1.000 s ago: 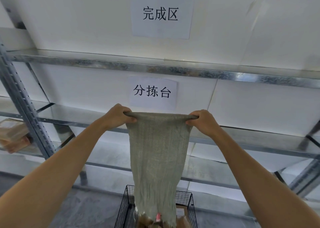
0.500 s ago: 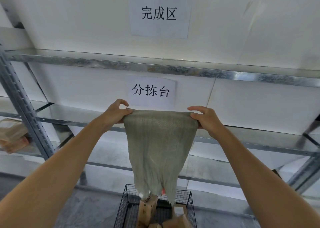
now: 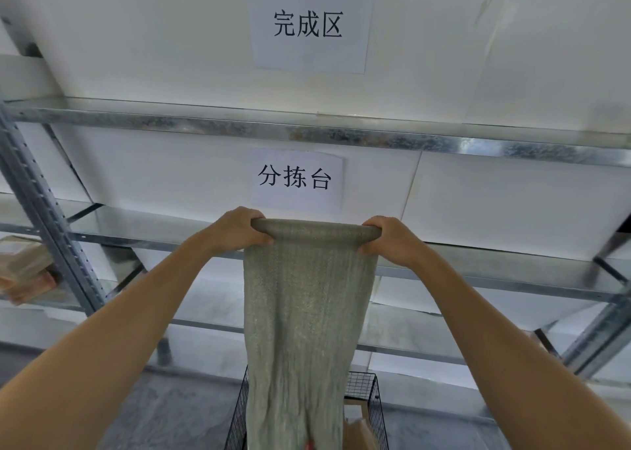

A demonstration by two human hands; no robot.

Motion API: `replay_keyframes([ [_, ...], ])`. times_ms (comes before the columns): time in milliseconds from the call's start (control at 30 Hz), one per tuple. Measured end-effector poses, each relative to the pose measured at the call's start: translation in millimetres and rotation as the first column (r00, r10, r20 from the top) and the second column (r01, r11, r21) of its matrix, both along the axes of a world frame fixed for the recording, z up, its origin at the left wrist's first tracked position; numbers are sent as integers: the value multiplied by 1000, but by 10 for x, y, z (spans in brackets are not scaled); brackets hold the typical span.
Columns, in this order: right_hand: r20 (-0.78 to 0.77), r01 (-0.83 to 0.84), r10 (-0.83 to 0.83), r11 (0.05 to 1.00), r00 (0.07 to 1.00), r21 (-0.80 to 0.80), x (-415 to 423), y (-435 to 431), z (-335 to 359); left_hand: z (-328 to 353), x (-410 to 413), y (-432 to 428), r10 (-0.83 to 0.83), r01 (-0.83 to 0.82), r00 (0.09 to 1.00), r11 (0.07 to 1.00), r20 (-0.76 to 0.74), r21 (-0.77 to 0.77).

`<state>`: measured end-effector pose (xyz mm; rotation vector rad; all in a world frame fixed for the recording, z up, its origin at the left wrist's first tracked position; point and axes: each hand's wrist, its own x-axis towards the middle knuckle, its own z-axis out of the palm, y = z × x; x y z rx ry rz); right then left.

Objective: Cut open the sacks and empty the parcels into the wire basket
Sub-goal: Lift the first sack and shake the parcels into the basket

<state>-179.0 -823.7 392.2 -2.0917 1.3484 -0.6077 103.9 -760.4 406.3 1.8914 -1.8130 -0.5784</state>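
Presently, step: emptying; the sack (image 3: 304,313) is held upended, lower end hanging over the wire basket (image 3: 360,383).
Left hand (image 3: 239,231): fingers (image 3: 251,214) curled round the sack's rolled top edge.
Right hand (image 3: 392,241): likewise gripped.
Parcels (image 3: 356,429): seen in the basket.
Next move: a shake is judged necessary, to clear anything lodged inside.

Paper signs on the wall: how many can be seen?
2. One white paper sign sits above the upper galvanised metal shelf beam; the other hangs below that beam, just above the grey-green woven sack. The sack could hide others lower down.
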Motion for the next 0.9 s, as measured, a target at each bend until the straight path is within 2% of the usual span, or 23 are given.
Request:
replay_keyframes([
  [133,59,75,-70,993,996,-88,-73,-40,7,56,85,32,-9,11,998,999,-56,38],
  [233,144,114,-115,993,983,14,-95,-27,57,83,126,50,7,9,977,997,-212,75],
  [300,230,138,-160,984,960,108,-127,-10,68,80,152,55,52,-22,915,997,-401,78],
  [367,313,148,-208,968,927,204,-150,5,39,57,180,38,96,-70,865,995,-492,70],
  [467,348,184,-250,960,904,212,-133,9,-23,26,161,13,156,-155,880,987,-449,38],
  [567,375,180,-218,975,901,133,-67,24,-29,11,130,15,208,-241,868,970,-450,-17],
  [700,403,159,-176,984,898,76,-18,38,2,33,148,33,193,-222,832,975,-520,7],
  [800,374,142,-169,985,912,100,-7,53,25,70,169,55,156,-148,770,987,-619,64],
  [900,320,70,-130,979,938,191,10,57,43,76,183,55,148,-104,786,989,-600,108],
])
